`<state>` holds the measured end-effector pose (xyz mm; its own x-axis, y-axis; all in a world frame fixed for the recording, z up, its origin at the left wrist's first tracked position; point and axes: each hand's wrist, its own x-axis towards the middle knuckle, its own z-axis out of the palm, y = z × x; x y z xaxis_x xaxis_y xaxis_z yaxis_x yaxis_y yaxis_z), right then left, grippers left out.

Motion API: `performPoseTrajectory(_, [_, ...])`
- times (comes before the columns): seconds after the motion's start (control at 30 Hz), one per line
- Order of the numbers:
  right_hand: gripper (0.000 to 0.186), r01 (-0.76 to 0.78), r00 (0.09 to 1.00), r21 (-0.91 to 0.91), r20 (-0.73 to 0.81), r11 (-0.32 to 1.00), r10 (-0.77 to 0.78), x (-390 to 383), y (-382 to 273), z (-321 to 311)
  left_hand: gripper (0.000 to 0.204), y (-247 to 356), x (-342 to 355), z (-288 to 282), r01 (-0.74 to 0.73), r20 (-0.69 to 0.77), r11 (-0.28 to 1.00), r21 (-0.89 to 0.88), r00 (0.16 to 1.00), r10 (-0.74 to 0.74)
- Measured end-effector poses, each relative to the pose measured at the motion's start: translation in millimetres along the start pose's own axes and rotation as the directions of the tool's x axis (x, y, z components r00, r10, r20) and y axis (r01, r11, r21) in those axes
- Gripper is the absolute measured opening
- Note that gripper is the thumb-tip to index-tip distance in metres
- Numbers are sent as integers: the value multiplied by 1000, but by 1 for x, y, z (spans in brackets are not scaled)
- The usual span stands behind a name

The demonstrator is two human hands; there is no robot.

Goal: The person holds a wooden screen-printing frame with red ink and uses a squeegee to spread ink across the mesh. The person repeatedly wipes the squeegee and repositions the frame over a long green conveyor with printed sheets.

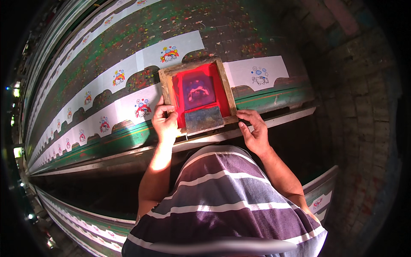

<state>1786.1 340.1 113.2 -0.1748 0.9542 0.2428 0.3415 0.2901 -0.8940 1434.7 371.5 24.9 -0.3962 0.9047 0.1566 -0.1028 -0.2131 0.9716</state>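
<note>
A wooden screen-printing frame (230, 90) lies over the near row of white pieces at the table's front edge. Red ink coats its mesh, and a darker purple patch with a pale cartoon design (198, 91) shows in the middle. A dark flat squeegee (204, 119) rests inside the frame against its near side. My left hand (166, 122) grips the frame's near left corner, thumb bent over the wood. At the near right corner, my right hand (256, 132) holds the frame between thumb and fingers. Whatever lies directly beneath the frame is hidden.
White cut pieces with cartoon prints (142, 107) run in rows along the long green table (274, 97). The piece to the right (257, 73) carries blue and dark outlines only. Ink specks cover the tabletop. Another table with printed pieces (107, 233) stands behind me; a brick floor (359, 120) lies right.
</note>
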Motion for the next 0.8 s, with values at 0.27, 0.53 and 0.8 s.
performPoseTrajectory(0.27, [36,368,924,-246,201,897,-324,19,-29,19,26,-6,0,1,-37,2,995,95,999,37])
performPoseTrajectory(0.53, [39,574,792,-422,504,702,-345,57,-46,49,22,-9,1,0,-101,33,956,275,995,95])
performPoseTrajectory(0.8, [38,568,717,-373,662,733,-219,112,-56,42,23,-11,-3,3,-71,-9,938,338,997,79])
